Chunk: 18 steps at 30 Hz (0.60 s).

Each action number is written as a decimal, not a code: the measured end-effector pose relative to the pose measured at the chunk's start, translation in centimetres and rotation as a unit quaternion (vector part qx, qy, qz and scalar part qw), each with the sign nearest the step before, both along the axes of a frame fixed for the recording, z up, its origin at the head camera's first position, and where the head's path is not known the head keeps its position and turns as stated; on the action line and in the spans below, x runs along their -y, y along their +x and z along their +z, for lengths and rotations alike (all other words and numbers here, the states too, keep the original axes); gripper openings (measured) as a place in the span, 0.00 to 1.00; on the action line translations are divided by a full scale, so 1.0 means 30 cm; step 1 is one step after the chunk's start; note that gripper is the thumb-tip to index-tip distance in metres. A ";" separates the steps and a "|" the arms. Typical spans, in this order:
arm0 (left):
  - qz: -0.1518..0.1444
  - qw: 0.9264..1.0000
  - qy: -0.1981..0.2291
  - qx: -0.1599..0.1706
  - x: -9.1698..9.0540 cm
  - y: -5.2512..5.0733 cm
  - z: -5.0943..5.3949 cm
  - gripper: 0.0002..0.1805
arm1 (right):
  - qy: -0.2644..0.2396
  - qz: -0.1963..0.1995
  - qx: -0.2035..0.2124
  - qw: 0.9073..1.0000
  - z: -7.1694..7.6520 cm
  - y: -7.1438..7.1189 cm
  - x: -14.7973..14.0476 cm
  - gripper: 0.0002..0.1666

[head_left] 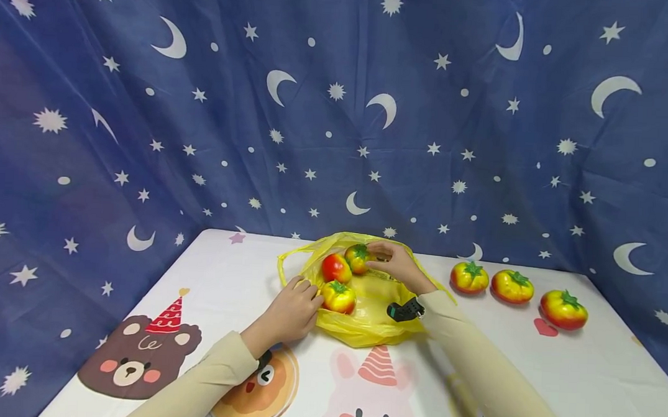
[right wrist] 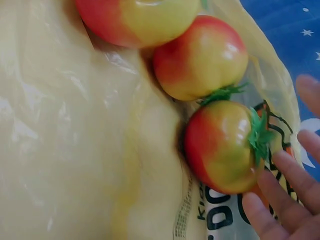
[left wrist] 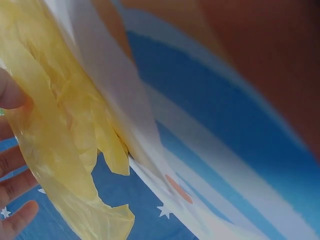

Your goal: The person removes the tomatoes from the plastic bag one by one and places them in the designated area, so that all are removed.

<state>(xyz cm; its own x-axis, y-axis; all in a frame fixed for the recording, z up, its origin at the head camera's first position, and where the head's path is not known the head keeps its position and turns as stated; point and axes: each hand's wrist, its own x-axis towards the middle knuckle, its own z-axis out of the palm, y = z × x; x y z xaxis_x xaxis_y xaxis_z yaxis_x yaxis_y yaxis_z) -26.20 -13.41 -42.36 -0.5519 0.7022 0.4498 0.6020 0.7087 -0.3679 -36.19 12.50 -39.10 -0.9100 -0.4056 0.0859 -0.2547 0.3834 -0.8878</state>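
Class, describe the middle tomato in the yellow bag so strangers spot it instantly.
On the white table, find the yellow bag. Inside, the middle tomato sits between a front tomato and a back tomato. From the head camera, it looks reddest; both neighbours look yellower.

Table (head_left: 227, 272) is free left of the left hand (head_left: 293, 309); bag (head_left: 370, 331) wall blocks its right. Three clustered tomatoes (head_left: 339, 297) obstruct the line between hands. Bag floor is open on the near side of the right hand (head_left: 397, 266); three outer tomatoes (head_left: 512, 286) stand well right. Curtain (head_left: 314, 142) bounds the far side.
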 end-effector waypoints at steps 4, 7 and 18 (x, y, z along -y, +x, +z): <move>-0.002 1.000 0.007 -0.002 -0.009 0.005 -0.006 0.04 | 0.002 -0.034 -0.002 0.999 -0.016 0.003 0.013 0.29; 0.000 1.000 0.006 0.005 -0.010 0.010 -0.011 0.04 | 0.004 -0.054 0.000 0.999 -0.021 0.012 0.020 0.29; -0.003 1.000 0.010 0.004 -0.003 0.001 0.005 0.04 | 0.010 -0.103 -0.016 0.995 -0.074 -0.023 0.046 0.29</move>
